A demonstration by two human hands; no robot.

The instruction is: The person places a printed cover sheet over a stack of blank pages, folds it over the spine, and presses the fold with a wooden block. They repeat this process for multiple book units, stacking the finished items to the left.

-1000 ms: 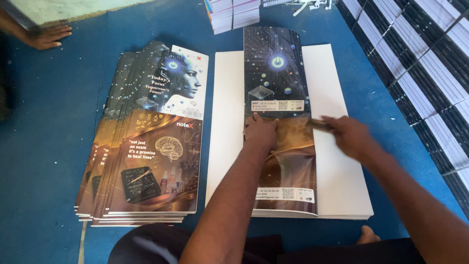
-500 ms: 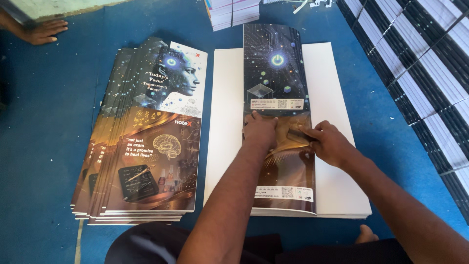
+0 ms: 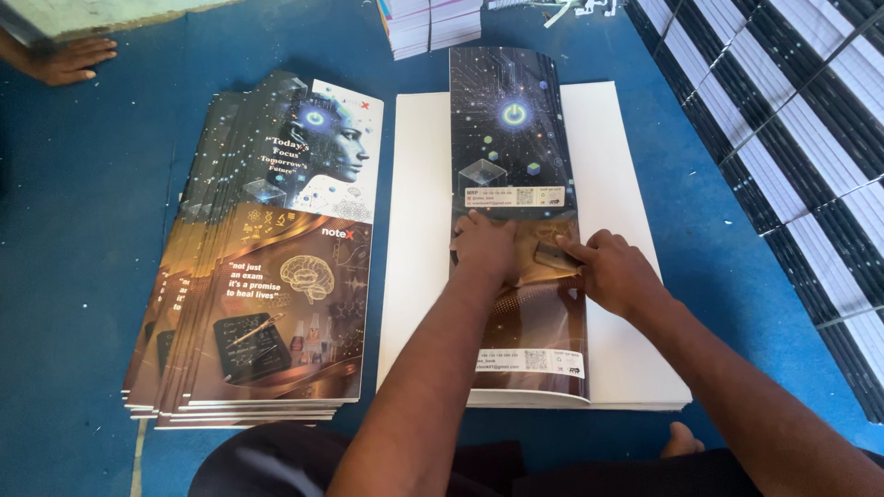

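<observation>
- Head view: we find the left hand pressed flat on a folded printed cover sheet, fingers together and spread down against the paper, holding nothing.
- We find the right hand just beside it, its fingers closed on a small flat scraper-like tool laid against the same sheet.
- The cover sheet lies on top of a stack of white sheets, roughly along its middle, on the blue floor covering directly in front of the person.
- We judge the sheet to be light, thin and glossy, so likely slippery against the paper beneath; it will bend readily and could crease or scuff if pinched hard. The safest hold appears to be flat palm pressure near the fold, or a light lift at a free edge.
- To the left, well apart from both hands, lies a fanned pile of printed covers.
- At the top, a small stack of bound books stands near the sheet's far end; rows of bound book blocks run along the right.
- Another person's hand rests at the upper left, well apart from the work.
</observation>
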